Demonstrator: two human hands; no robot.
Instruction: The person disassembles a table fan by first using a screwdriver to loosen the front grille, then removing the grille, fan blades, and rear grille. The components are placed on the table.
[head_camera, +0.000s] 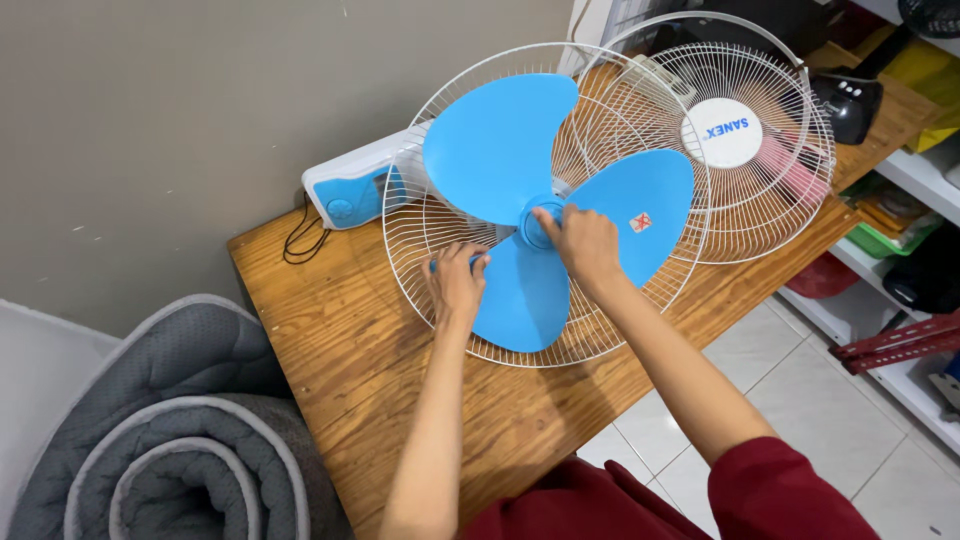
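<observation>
A blue three-bladed fan propeller (500, 140) lies in a white wire rear guard (415, 235) on a wooden table (350, 350). My right hand (585, 245) is closed on the blue hub cap (540, 222) at the centre of the blades. My left hand (458, 283) rests on the guard's wires and grips the edge of the lower blade (525, 300). The fan's white and blue base (350, 185) lies behind the guard, against the wall.
A white front guard (760, 200) with a round centre badge leans at the table's back right. A black cable (300, 235) hangs by the base. A rolled grey mattress (170, 440) sits left of the table. Shelves with boxes (900, 200) stand on the right.
</observation>
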